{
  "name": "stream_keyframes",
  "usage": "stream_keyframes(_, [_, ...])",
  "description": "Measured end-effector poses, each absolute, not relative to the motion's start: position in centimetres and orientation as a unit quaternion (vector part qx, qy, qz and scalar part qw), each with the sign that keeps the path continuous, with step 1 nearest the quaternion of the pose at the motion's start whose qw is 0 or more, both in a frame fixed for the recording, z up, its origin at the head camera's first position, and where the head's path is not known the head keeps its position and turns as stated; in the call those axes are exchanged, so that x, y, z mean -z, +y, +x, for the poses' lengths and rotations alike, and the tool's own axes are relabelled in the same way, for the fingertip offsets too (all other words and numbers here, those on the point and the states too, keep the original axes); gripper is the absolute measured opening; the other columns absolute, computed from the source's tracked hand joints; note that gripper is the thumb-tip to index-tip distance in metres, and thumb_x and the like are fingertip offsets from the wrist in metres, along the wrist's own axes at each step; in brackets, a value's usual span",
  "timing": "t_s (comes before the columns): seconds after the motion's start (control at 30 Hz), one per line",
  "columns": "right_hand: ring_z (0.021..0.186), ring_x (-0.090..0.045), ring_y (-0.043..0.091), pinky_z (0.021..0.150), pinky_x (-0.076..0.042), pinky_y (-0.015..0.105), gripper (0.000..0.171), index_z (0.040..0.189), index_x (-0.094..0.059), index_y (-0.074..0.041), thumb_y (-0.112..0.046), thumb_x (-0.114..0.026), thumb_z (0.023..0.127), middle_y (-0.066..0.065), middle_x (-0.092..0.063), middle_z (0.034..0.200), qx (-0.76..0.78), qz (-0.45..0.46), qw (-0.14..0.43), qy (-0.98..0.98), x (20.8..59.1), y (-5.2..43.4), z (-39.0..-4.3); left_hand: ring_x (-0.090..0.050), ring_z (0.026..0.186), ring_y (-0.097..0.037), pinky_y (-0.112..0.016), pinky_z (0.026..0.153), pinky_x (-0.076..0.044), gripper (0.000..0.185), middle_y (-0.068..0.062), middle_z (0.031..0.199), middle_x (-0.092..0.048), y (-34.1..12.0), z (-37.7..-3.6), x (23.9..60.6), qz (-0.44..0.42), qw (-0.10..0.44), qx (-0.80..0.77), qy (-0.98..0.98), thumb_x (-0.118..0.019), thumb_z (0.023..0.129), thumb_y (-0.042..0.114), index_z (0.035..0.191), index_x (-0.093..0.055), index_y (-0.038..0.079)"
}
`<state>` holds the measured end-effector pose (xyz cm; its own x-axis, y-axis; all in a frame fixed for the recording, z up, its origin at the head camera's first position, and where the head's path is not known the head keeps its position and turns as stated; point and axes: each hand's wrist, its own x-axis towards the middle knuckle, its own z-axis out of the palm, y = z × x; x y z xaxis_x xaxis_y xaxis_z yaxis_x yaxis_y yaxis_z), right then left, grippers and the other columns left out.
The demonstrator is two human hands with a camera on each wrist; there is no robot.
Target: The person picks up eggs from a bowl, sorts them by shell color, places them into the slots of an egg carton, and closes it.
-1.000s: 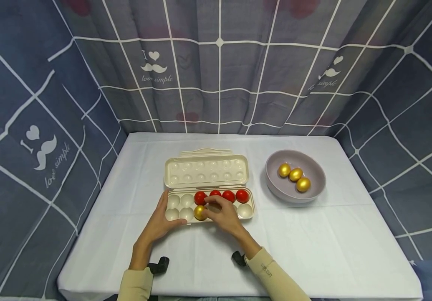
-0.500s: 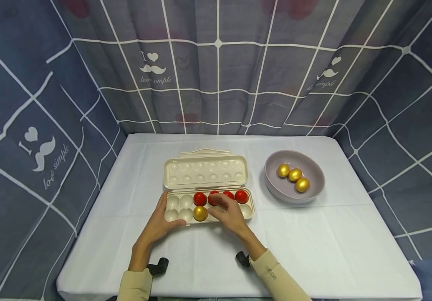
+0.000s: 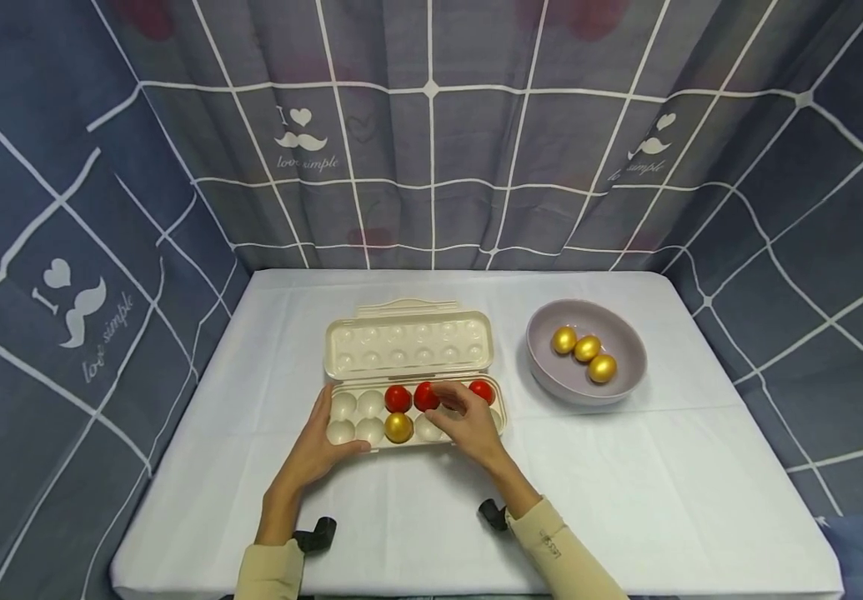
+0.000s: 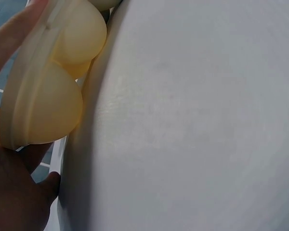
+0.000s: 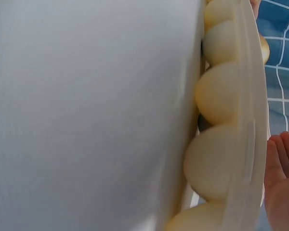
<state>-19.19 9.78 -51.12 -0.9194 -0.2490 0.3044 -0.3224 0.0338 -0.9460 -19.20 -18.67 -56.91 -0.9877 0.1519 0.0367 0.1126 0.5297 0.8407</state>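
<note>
Below centre, the left hand [image 3: 316, 444] grips the egg carton [image 3: 408, 342]; the empty right hand [image 3: 469, 423] should best rise clear of the red eggs [image 3: 426, 396].

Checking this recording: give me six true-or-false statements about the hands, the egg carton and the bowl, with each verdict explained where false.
1. The left hand grips the left end of the egg carton. True.
2. The egg carton's lid is closed. False: the lid is folded open, away from the person.
3. Three golden eggs lie in the purple-gray bowl. True.
4. The purple-gray bowl stands left of the egg carton. False: it stands right of it.
5. The right hand is over the purple-gray bowl. False: the right hand is over the egg carton.
6. One golden egg sits in the carton's nearer row. True.
</note>
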Motion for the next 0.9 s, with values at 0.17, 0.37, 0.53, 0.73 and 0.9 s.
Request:
stream_keyframes(0.17, [0.110,-0.053,0.059,0.096,-0.039,0.066,0.040,0.118,-0.054,0.023,0.010,-0.071,0.085,0.043,-0.054,0.118,-0.674,0.195,0.037,-0.711,50.8,10.4,-19.3,-0.010,0.148,-0.036,-0.060,0.114,-0.015,0.129,-0.015,0.164,-0.005,-18.8,-19.0,57.1,0.075,0.021,-0.486,0.871,-0.089,0.071,0.038,0.159,0.000,0.009])
stream_keyframes(0.37, [0.105,-0.053,0.061,0.094,-0.040,0.066,0.037,0.115,-0.054,0.024,0.012,-0.070,0.084,0.043,-0.055,0.114,-0.673,0.191,0.059,-0.712,50.7,10.8,-19.5,-0.010,0.148,-0.036,-0.060,0.114,-0.015,0.129,-0.015,0.164,-0.004,-18.7,-19.2,57.1,0.082,0.020,-0.490,0.868,-0.089,0.071,0.038,0.159,0.001,0.008])
stream_keyframes(0.53, [0.105,-0.054,0.060,0.094,-0.042,0.064,0.034,0.114,-0.058,0.019,0.011,-0.070,0.084,0.038,-0.057,0.113,-0.673,0.185,0.063,-0.713,51.0,10.8,-19.4,-0.008,0.148,-0.036,-0.060,0.114,-0.015,0.129,-0.015,0.164,-0.003,-18.7,-19.2,57.0,0.079,0.023,-0.490,0.868,-0.089,0.071,0.038,0.159,0.000,0.008])
stream_keyframes(0.73, [0.108,-0.054,0.058,0.097,-0.040,0.063,0.035,0.115,-0.059,0.017,0.011,-0.071,0.084,0.040,-0.056,0.115,-0.677,0.180,0.056,-0.711,51.0,11.0,-19.4,-0.009,0.148,-0.036,-0.060,0.114,-0.015,0.130,-0.015,0.164,-0.004,-18.8,-19.2,57.1,0.078,0.021,-0.488,0.869,-0.089,0.071,0.039,0.159,0.001,0.008])
stream_keyframes(0.9, [0.110,-0.052,0.059,0.099,-0.039,0.063,0.037,0.117,-0.057,0.020,0.010,-0.071,0.084,0.042,-0.054,0.117,-0.677,0.187,0.058,-0.710,50.9,11.5,-19.5,-0.009,0.148,-0.036,-0.059,0.114,-0.015,0.130,-0.015,0.164,-0.004,-18.7,-19.2,57.1,0.077,0.020,-0.491,0.867,-0.089,0.070,0.039,0.159,0.000,0.007])
